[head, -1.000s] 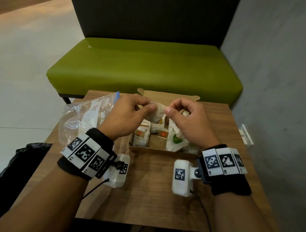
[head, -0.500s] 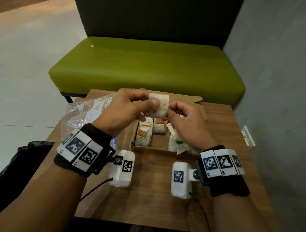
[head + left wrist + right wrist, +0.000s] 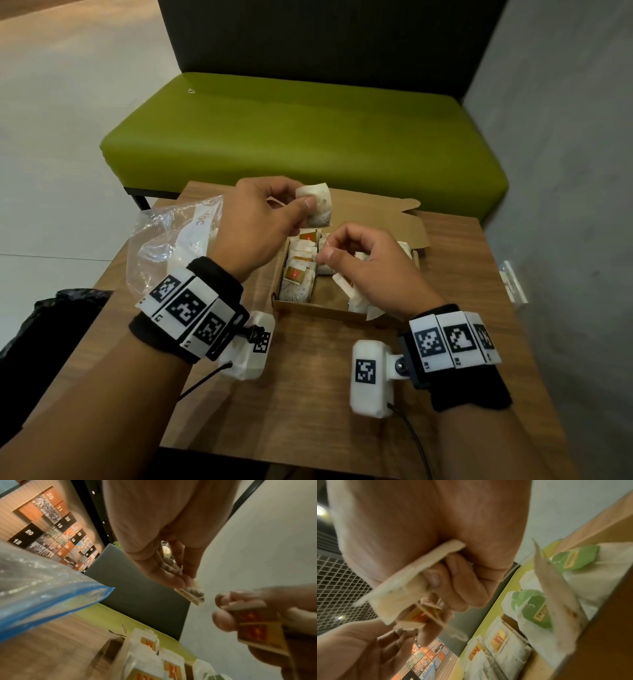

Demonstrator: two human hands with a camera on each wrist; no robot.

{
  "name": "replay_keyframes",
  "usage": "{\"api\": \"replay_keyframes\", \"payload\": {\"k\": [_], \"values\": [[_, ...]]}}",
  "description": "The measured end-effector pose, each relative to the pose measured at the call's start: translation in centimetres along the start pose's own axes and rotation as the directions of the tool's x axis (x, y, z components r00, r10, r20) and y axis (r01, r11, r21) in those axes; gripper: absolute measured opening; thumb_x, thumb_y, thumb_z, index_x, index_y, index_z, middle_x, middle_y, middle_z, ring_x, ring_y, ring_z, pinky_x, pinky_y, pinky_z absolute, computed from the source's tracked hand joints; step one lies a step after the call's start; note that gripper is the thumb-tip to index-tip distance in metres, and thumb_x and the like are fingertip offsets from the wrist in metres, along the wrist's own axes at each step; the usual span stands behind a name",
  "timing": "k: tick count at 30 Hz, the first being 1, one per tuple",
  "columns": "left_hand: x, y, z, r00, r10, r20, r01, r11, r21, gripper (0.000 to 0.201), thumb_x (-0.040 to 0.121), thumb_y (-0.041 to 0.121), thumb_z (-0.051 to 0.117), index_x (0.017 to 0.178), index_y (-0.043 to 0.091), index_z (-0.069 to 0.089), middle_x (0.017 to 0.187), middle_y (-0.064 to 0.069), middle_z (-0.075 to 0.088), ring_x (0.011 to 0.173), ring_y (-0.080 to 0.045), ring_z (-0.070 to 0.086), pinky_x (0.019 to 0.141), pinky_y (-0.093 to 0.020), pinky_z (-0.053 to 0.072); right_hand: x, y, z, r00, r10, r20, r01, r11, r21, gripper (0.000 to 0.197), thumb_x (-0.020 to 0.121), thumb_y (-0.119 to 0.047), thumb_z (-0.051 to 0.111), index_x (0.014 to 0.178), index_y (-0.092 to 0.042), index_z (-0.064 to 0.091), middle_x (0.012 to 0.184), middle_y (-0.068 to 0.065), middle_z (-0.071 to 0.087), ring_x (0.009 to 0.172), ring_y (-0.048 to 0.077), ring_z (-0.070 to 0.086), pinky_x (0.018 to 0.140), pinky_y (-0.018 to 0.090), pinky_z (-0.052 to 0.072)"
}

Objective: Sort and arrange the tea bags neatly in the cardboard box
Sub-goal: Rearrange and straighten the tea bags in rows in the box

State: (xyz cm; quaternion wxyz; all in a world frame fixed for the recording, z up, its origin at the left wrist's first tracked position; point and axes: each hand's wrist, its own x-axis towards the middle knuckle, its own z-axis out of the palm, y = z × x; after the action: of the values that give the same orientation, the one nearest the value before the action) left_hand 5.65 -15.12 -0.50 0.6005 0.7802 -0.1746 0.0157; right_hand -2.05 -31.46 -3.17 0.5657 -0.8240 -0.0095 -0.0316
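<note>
My left hand (image 3: pixel 308 202) pinches a white tea bag (image 3: pixel 318 209) between thumb and fingers, above the far left of the open cardboard box (image 3: pixel 329 310). The left wrist view shows that tea bag (image 3: pixel 192 595) edge-on below the fingertips. My right hand (image 3: pixel 329 248) is curled over the box's middle and pinches a red-and-yellow tag (image 3: pixel 254 623). A flat white piece (image 3: pixel 402 586) is also tucked in its fingers. Tea bags with red-yellow tags (image 3: pixel 297 274) stand in a row along the box's left side. Green-tagged ones (image 3: pixel 534 609) lie at the right.
A crumpled clear zip bag (image 3: pixel 171 246) with a blue edge lies on the wooden table (image 3: pixel 308 394) left of the box. The box lid (image 3: pixel 387 219) stands open at the back. A green bench (image 3: pixel 308 137) is behind, a grey wall to the right, and a black bag (image 3: pixel 41 329) on the floor to the left.
The hands met at the tea bag, then parted. My left hand has raised the bag up and back, while my right hand has dropped lower over the box with the tag.
</note>
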Motion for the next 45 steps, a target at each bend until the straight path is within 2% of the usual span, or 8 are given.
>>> {"api": "replay_keyframes", "payload": {"k": [4, 10, 17, 20, 25, 38, 41, 45], "values": [[-0.4, 0.0, 0.6, 0.992, 0.112, 0.048, -0.12, 0.969, 0.214, 0.003, 0.085, 0.023, 0.076, 0.087, 0.021, 0.075, 0.08, 0.004, 0.07, 0.071, -0.017, 0.067, 0.07, -0.042, 0.057, 0.1, 0.0, -0.2, 0.998, 0.022, -0.051, -0.018, 0.997, 0.077, 0.01, 0.093, -0.02, 0.071, 0.084, -0.024, 0.069, 0.078, 0.002, 0.072, 0.075, 0.013, 0.065, 0.078, 0.048, 0.056], [-0.5, -0.6, 1.2, 0.975, 0.136, 0.177, -0.178, 0.951, 0.251, 0.003, 0.087, 0.018, 0.072, 0.085, 0.016, 0.073, 0.072, -0.003, 0.067, 0.067, -0.019, 0.065, 0.063, -0.041, 0.055, 0.1, 0.2, -0.6, 0.991, 0.034, -0.131, 0.003, 0.962, 0.273, 0.014, 0.089, -0.007, 0.074, 0.101, -0.013, 0.07, 0.086, 0.007, 0.072, 0.081, 0.014, 0.067, 0.081, 0.036, 0.056], [-0.9, -0.5, 1.5, 0.949, -0.051, 0.312, 0.03, 0.997, 0.069, 0.013, 0.099, 0.013, 0.056, 0.095, 0.007, 0.068, 0.082, -0.003, 0.064, 0.075, -0.02, 0.07, 0.063, -0.026, 0.057, 0.4, 0.1, -0.9, 0.963, 0.055, -0.262, 0.036, 0.943, 0.331, 0.015, 0.086, -0.001, 0.075, 0.088, -0.016, 0.071, 0.081, 0.0, 0.072, 0.078, 0.014, 0.069, 0.073, 0.029, 0.057], [-1.0, -0.5, 1.5, 0.937, -0.084, 0.339, 0.091, 0.996, -0.005, 0.015, 0.1, 0.012, 0.054, 0.099, 0.004, 0.066, 0.086, -0.007, 0.062, 0.074, -0.012, 0.067, 0.063, -0.021, 0.055, 0.6, 0.3, -0.8, 0.951, 0.052, -0.306, 0.051, 0.947, 0.317, 0.018, 0.085, -0.005, 0.077, 0.081, -0.022, 0.073, 0.083, -0.003, 0.072, 0.085, 0.019, 0.069, 0.081, 0.041, 0.06], [-1.0, -0.2, 1.5, 0.922, -0.129, 0.365, 0.175, 0.98, -0.094, 0.019, 0.102, 0.013, 0.05, 0.1, 0.0, 0.063, 0.094, -0.019, 0.065, 0.083, -0.019, 0.067, 0.071, -0.034, 0.059, 0.6, 0.3, -0.7, 0.918, 0.098, -0.383, 0.05, 0.932, 0.358, 0.016, 0.084, -0.01, 0.079, 0.077, -0.024, 0.074, 0.082, 0.0, 0.07, 0.089, 0.032, 0.069, 0.087, 0.057, 0.058], [-0.5, -1.2, 1.8, 0.971, -0.073, 0.226, 0.045, 0.991, 0.128, 0.011, 0.092, 0.022, 0.068, 0.088, 0.012, 0.071, 0.085, -0.004, 0.074, 0.082, -0.023, 0.071, 0.083, -0.05, 0.056, 0.2, -0.7, -1.7, 0.934, 0.087, -0.347, 0.078, 0.896, 0.436, 0.007, 0.093, -0.013, 0.07, 0.087, -0.016, 0.068, 0.079, 0.001, 0.066, 0.079, 0.016, 0.063, 0.079, 0.036, 0.057], [-0.4, -1.9, 2.3, 0.973, -0.062, 0.222, 0.006, 0.97, 0.244, 0.006, 0.091, 0.021, 0.068, 0.087, 0.017, 0.07, 0.082, -0.002, 0.071, 0.075, -0.016, 0.065, 0.074, -0.043, 0.056, -0.3, -1.6, -2.5, 0.939, 0.063, -0.337, 0.129, 0.845, 0.518, 0.008, 0.095, -0.01, 0.065, 0.088, -0.015, 0.066, 0.073, -0.001, 0.063, 0.066, 0.006, 0.059, 0.062, 0.017, 0.05], [-0.1, -2.8, 3.4, 0.947, -0.079, 0.311, -0.074, 0.889, 0.452, 0.005, 0.091, 0.023, 0.067, 0.096, 0.02, 0.067, 0.075, 0.009, 0.063, 0.069, -0.006, 0.057, 0.06, -0.026, 0.046, -0.7, -2.3, -3.2, 0.94, 0.061, -0.335, 0.173, 0.761, 0.626, 0.006, 0.096, -0.01, 0.061, 0.091, -0.013, 0.063, 0.073, -0.001, 0.058, 0.056, 0.002, 0.052, 0.05, 0.011, 0.043]]}}
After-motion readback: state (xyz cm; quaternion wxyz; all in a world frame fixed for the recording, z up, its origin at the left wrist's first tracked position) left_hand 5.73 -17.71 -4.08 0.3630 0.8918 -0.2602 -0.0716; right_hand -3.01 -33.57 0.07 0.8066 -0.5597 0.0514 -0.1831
